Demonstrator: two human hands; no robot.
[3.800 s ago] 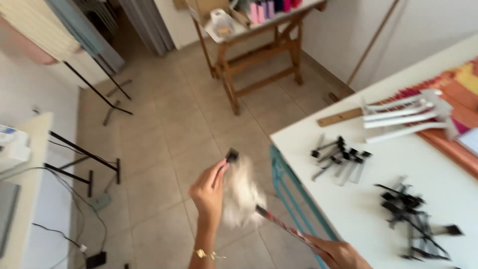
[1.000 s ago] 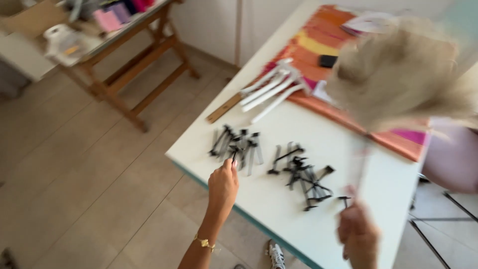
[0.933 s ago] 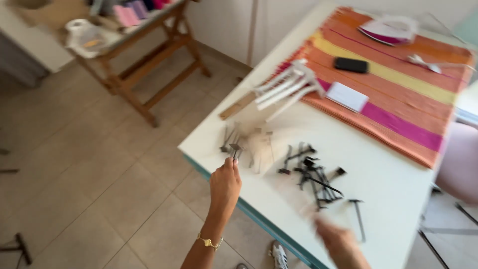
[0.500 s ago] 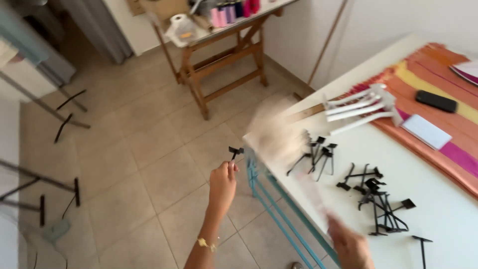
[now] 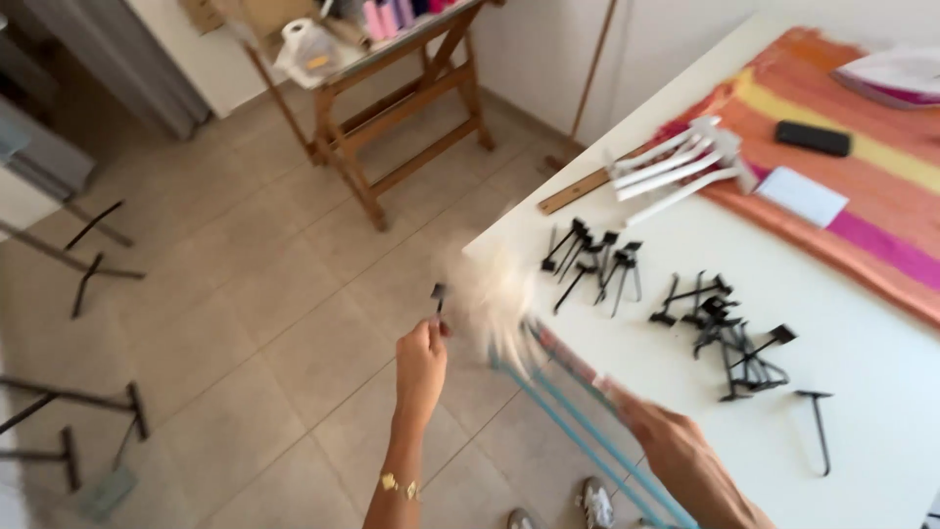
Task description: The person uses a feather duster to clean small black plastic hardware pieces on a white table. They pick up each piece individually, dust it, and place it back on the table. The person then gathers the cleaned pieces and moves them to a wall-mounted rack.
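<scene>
Nearest the camera, the left hand (image 5: 421, 360) is raised over the beige tiled floor (image 5: 245, 323), its fingers pinched together on a small black metal hook (image 5: 438, 297) that sticks up just above the knuckles, off the edge of the white bench (image 5: 881, 411). The right hand (image 5: 651, 423) comes in low at the bench's near edge with its grip closed around the thin reddish handle (image 5: 568, 358) of a pale fluffy duster (image 5: 487, 294), whose blurred head hangs just beside the hook and the left hand, at the bench corner. Below the bench edge run light blue frame bars (image 5: 578, 431), and a white shoe (image 5: 594, 503) shows on the floor beneath. On the bench top, a single black hook (image 5: 818, 426) lies apart near the right, then a tangled heap of black hooks (image 5: 729, 328) in the middle, and a second cluster of black hooks (image 5: 592, 260) nearer the corner. Beyond these lie a bundle of white plastic prongs (image 5: 681, 167) beside a wooden ruler (image 5: 578, 189), then an orange, yellow and pink striped cloth (image 5: 881, 186) carrying a white card (image 5: 803, 196) and a black phone (image 5: 813, 138). Farthest off, a wooden trestle table (image 5: 392, 127) stands against the wall.
</scene>
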